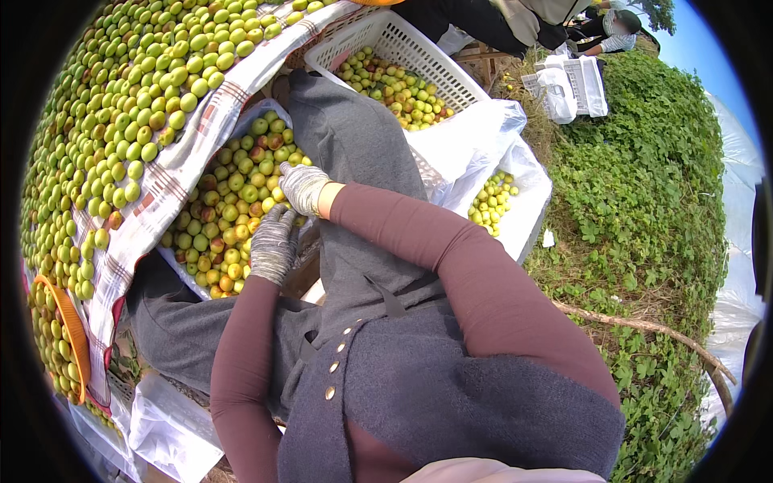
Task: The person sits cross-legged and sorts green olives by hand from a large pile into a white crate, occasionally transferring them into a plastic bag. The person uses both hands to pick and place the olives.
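Observation:
Between my knees stands a container lined with pale plastic, filled with small green and reddish fruits (226, 208) that look like jujubes. My left hand (273, 244), in a grey-striped knit glove, lies at the near right side of this fruit, fingers pointing away from me. My right hand (303, 186), gloved alike, is just beyond it, over the container's right edge, its fingers on or close to the fruit. The fingertips of both hands are near each other. Whether either hand holds a fruit cannot be made out. More green fruits (181, 66) cover a plaid cloth (199, 127) at the left.
A white perforated crate (423, 54) with fruit stands beyond my right knee, beside a plastic-lined container (525, 199). An orange basket (75, 338) of fruit is at the far left, above a lined white crate (175, 422). Other people (616, 30) are at the top right; a branch (640, 323) lies among plants.

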`<state>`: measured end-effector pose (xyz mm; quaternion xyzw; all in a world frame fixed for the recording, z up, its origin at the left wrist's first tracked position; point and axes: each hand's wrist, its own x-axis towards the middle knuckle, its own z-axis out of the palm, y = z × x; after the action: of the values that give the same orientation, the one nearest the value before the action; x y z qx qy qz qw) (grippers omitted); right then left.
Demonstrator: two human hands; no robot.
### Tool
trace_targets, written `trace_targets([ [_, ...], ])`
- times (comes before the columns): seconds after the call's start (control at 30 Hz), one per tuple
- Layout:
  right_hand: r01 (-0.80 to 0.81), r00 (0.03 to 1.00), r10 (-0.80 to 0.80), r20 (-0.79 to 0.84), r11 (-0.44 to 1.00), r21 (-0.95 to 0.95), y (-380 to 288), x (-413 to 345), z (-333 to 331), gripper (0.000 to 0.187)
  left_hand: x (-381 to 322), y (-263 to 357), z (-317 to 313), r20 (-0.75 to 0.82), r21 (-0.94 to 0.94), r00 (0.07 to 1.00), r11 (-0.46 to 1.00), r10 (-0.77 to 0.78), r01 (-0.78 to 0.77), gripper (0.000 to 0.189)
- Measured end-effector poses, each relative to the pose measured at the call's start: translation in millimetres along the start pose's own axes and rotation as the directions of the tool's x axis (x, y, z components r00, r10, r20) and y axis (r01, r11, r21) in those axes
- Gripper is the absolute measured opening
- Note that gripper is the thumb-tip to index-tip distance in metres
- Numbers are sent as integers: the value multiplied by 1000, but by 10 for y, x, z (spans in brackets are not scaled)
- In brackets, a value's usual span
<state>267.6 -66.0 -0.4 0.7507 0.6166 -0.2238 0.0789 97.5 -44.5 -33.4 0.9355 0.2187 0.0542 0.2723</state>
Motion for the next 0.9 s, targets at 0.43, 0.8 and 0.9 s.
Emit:
trace_targets([
  [0.43, 159, 982, -129, 135, 958, -239, -4, 27, -61, 39, -36, 2, 74, -125, 11, 989, 997, 82, -81, 37],
  [0.8, 145, 987, -146, -67, 989, -14, -33, -234, -520, 46, -33, 3, 100, -101, 35, 993, 998, 58, -55, 38],
  [0.9, 145, 939, -117, -325, 987, 64, 119, -487, -890, 44, -18, 13, 125, -122, 53, 989, 996, 79, -73, 37],
])
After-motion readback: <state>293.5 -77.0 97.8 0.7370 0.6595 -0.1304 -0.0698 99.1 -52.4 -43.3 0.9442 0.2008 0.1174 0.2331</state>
